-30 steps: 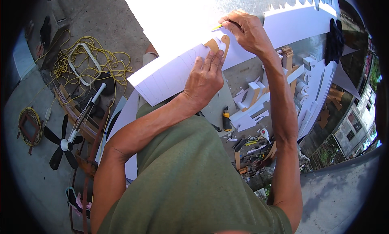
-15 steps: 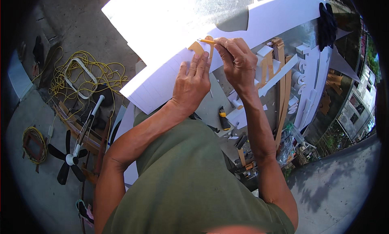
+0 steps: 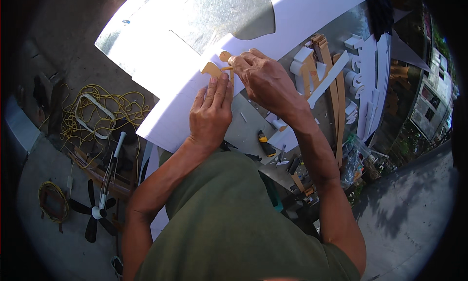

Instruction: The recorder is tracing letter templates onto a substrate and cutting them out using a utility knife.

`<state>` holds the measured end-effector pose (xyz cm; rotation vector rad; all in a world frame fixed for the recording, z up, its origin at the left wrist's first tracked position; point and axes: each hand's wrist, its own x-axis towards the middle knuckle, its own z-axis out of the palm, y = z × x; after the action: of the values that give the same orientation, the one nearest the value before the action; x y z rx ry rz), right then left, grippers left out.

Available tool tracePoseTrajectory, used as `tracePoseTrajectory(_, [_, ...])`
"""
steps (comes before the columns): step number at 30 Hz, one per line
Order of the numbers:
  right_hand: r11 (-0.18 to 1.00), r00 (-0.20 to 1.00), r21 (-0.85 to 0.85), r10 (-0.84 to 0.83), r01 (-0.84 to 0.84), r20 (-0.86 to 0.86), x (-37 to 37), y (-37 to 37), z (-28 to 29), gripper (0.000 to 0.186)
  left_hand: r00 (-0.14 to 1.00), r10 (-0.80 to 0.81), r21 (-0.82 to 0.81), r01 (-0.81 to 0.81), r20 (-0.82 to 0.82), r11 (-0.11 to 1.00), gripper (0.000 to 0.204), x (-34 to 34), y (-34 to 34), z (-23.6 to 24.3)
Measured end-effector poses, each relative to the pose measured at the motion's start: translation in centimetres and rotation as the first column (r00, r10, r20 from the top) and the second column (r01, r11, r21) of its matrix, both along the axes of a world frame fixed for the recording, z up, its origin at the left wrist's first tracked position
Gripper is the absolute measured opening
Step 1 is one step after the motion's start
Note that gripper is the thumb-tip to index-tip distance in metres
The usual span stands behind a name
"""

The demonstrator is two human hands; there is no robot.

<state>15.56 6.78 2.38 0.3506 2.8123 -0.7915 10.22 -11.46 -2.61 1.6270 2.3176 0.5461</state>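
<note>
My left hand (image 3: 209, 115) lies with its fingers stretched over a tan cutout shape (image 3: 210, 68) on a white sheet (image 3: 161, 125) with faint drawn outlines. The fingertips press on the cutout, which has a rounded upper end. My right hand (image 3: 261, 81) pinches a thin yellow pencil (image 3: 226, 68) against that cutout, just right of the left fingers; the pencil's tip is too small to make out. Under and behind the sheet is a shiny metal surface (image 3: 224, 13), partly in glaring sunlight.
Tan strips (image 3: 336, 110), white cut pieces (image 3: 356, 86), a black-and-yellow tool (image 3: 265, 144) and dark gloves (image 3: 378, 10) lie on the right. To the left are tangled yellow cord (image 3: 85, 105), a coiled cord (image 3: 53, 203) and a black fan (image 3: 95, 213).
My right hand has turned and come down beside my left fingers, the pencil shifting along the cutout. Both hands, the sheet and the worktop appear lower and farther left as the view shifts.
</note>
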Motion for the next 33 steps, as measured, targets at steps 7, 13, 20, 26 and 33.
tracePoseTrajectory(7, [0.996, 0.999, -0.089, -0.019, 0.015, -0.051, -0.6, 1.1, -0.4, 0.036, 0.997, 0.003, 0.040, -0.006, 0.074, 0.999, 0.031, -0.2, 0.1, 0.1])
tracePoseTrajectory(13, [0.989, 0.997, -0.134, 0.060, -0.067, -0.058, -1.2, 1.5, -0.9, 0.022, 0.995, 0.001, 0.041, -0.006, 0.101, 0.999, 0.029, -0.4, -0.2, 0.0])
tracePoseTrajectory(20, [0.990, 0.987, -0.074, 0.110, -0.119, -0.118, -1.5, 2.2, -1.4, 0.019, 0.992, -0.019, 0.061, 0.012, 0.128, 0.998, 0.027, -0.5, -0.4, -0.2])
tracePoseTrajectory(26, [0.982, 0.962, 0.090, 0.179, -0.163, -0.207, -2.3, 2.2, -1.4, 0.017, 0.991, -0.008, 0.063, 0.000, 0.133, 0.998, 0.033, -0.6, -0.3, -0.1])
tracePoseTrajectory(33, [0.970, 0.966, 0.091, 0.236, -0.227, -0.105, -2.7, 1.9, -1.6, 0.023, 0.992, -0.022, 0.066, 0.013, 0.127, 0.998, 0.031, -0.6, -0.4, 0.0])
